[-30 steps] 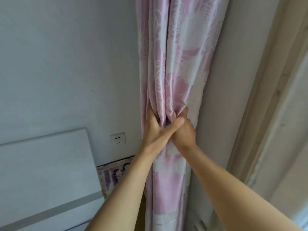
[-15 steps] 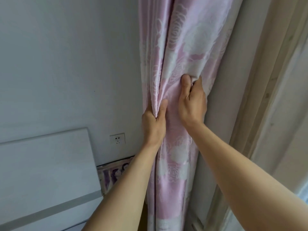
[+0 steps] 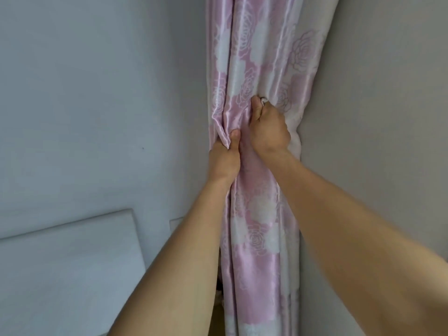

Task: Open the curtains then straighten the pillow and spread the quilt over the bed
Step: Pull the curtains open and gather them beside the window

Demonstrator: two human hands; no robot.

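Observation:
A pink satin curtain (image 3: 257, 59) with a white rose pattern hangs gathered into a narrow bunch in the corner of the room. My left hand (image 3: 224, 161) grips the bunched folds at its left side, thumb up against the cloth. Just above and to the right, my right hand (image 3: 269, 129) is curled into the curtain, pinching something small and metallic (image 3: 263, 101) at its fingertips; what it is cannot be made out. The pillow, quilt and bed surface are out of view.
A grey-white wall (image 3: 97, 93) fills the left. A pale padded headboard (image 3: 68, 263) stands at lower left. A lighter wall (image 3: 388, 117) rises on the right behind the curtain. A small white socket plate (image 3: 175, 223) peeks out beside my left forearm.
The view has swung left, so the window frame has left the picture. Both hands have stayed on the gathered curtain; the right hand has curled tighter around a small metal piece.

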